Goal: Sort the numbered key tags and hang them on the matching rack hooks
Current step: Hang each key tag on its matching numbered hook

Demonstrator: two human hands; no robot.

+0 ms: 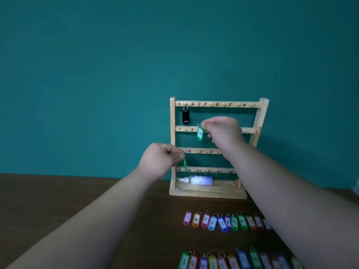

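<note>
so the right hand (223, 131) pinches the green 2 tag (200, 133) by its ring (199, 125) in front of the rack's (172, 123) second rail, left hand (159, 160) pinches a second green tag (185, 164) lower down; they look like light, stiff plastic, so I'd grab the ring.

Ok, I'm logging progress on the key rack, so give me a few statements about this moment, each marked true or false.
1. A black tag hangs from the top rail. True.
2. The right hand holds a green tag marked 2. True.
3. The left hand is empty. False: its fingers pinch another green tag, seen edge-on.
4. The white bottle stands upright in the base tray. False: it lies on its side.
</note>
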